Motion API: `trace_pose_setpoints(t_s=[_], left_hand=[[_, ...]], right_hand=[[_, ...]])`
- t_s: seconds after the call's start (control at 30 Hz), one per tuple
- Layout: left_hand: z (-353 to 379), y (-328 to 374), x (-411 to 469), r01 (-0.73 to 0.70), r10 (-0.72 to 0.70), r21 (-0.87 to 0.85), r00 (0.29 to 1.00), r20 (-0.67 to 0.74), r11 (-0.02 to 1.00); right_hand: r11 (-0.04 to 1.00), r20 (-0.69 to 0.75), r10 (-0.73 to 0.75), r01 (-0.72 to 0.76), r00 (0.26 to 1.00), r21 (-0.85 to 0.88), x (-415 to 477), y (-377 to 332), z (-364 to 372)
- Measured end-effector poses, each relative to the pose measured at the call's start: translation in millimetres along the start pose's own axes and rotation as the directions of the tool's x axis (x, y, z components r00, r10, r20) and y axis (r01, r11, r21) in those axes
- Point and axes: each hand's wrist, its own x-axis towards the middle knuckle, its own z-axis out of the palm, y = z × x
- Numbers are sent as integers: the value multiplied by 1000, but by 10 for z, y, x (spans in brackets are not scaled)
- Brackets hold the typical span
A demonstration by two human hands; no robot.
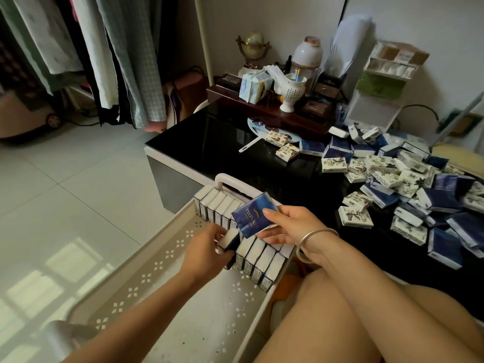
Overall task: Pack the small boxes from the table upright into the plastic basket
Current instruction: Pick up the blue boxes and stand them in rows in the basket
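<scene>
Sitting beside black table [222, 142], plastic basket [157, 258] holds upright boxes [262, 260] in a row along its right wall. Loose pile of small boxes [408, 195] lies on table, right side. Right hand [293, 226] pinches 1 blue box [252, 214] over the row; left hand [207, 247] has fingers curled round second box [227, 241] within the row.

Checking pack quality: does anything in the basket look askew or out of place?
Only one thing: the box gripped by the left hand is tilted beside the upright rows in the basket, not yet seated. The right hand holds a blue box above them.
</scene>
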Motion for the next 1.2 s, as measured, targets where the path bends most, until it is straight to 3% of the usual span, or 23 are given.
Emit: trace_pose_setpoints(t_s=[0.17,0.3,0.43,0.6,0.73,0.8,0.87,0.9,1.03,1.2], left_hand=[[77,-49,-9,52,-32,-186,993,112,981],[42,-59,-13,281,-146,-504,945,291,816],[33,-72,-6,373,-194,-604,920,341,704],[27,-69,19,473,-289,-740,881,375,478],[55,-115,18,541,-360,-763,832,422,354],[79,-138,2,555,-418,-717,821,389,422],[107,-162,-22,527,-462,-620,841,282,581],[121,-173,-36,485,-455,-561,866,205,671],[143,-182,-53,207,-236,-287,969,-72,935],[120,-131,-67,40,-61,-155,988,-139,987]], right_hand=[[999,-43,14,-13,999,38,4,-9,30],[998,-116,-69,69,991,-7,112,3,36],[982,-150,-167,151,974,-113,252,7,80],[852,-14,-332,294,943,-434,410,26,243],[718,193,-328,376,925,-586,539,-24,403],[554,298,-262,396,918,-732,605,-55,422],[313,382,-183,422,906,-851,642,-85,427],[242,407,-149,432,901,-869,650,-91,431],[196,445,-73,450,893,-871,676,-64,479],[193,432,-65,436,900,-879,745,11,500]])
